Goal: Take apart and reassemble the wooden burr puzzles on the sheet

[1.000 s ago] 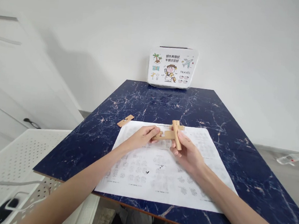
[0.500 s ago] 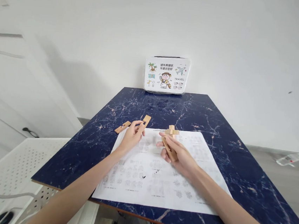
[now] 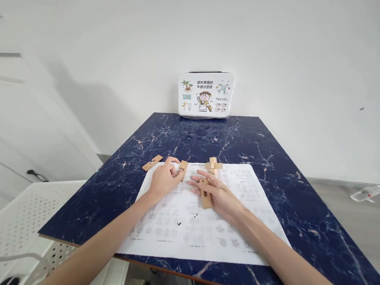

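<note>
My left hand (image 3: 165, 179) is closed with thumb and fingertips at a notched wooden puzzle piece (image 3: 184, 165), low over the sheet's upper left part. My right hand (image 3: 221, 195) has its thumb across a slotted wooden puzzle piece (image 3: 206, 199), its fingers stretched out behind it. Beyond the right fingertips, joined wooden pieces forming a cross (image 3: 213, 165) rest at the sheet's top edge. Left of my left hand lies another notched wooden piece (image 3: 152, 162), at an angle on the table. Both hands are over a printed paper sheet (image 3: 173, 244) with rows of small diagrams.
The dark blue marble-patterned table (image 3: 103, 206) reaches to the wall. A white cartoon-printed case (image 3: 205, 94) leans there at the back. To the left stands a white perforated rack (image 3: 11, 215) with a cable. On the floor at right lies clear plastic packaging (image 3: 373, 193).
My left hand has lowered its wooden piece toward the sheet. In my right hand the slotted piece has turned more upright, and the fingers are spread wider. The view has shifted slightly.
</note>
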`<act>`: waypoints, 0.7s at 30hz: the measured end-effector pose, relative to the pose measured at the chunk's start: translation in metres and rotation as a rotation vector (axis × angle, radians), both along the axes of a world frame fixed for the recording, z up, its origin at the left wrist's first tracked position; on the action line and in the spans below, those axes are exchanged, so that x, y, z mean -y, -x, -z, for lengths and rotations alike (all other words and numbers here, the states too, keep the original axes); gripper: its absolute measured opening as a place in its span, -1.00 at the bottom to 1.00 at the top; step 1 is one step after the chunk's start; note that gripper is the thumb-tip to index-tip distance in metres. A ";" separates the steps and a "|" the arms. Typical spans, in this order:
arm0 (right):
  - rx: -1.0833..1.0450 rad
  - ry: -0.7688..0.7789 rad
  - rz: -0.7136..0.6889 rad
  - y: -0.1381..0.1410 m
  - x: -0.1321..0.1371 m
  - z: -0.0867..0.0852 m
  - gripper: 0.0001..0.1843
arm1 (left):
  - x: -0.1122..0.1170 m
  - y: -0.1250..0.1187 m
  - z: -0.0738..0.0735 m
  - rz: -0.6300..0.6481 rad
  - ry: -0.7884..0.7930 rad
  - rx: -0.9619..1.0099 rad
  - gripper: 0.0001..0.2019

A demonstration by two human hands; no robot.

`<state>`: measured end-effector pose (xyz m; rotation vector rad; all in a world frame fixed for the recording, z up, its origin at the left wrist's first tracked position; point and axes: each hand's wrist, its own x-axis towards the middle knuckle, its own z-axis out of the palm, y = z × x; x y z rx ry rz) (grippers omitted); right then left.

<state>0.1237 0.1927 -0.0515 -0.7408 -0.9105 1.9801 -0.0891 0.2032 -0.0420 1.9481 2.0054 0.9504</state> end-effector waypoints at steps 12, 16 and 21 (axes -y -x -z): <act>0.338 -0.594 0.098 0.000 -0.007 0.018 -0.66 | 0.025 -0.018 -0.010 0.630 -0.113 -0.089 -0.84; 0.512 -0.836 0.245 -0.001 0.000 0.010 -0.72 | 0.032 -0.027 -0.014 0.750 -0.057 -0.180 -0.59; 0.630 -1.014 0.420 -0.003 0.001 0.008 -0.76 | 0.022 -0.020 -0.011 0.800 -0.023 -0.323 -0.49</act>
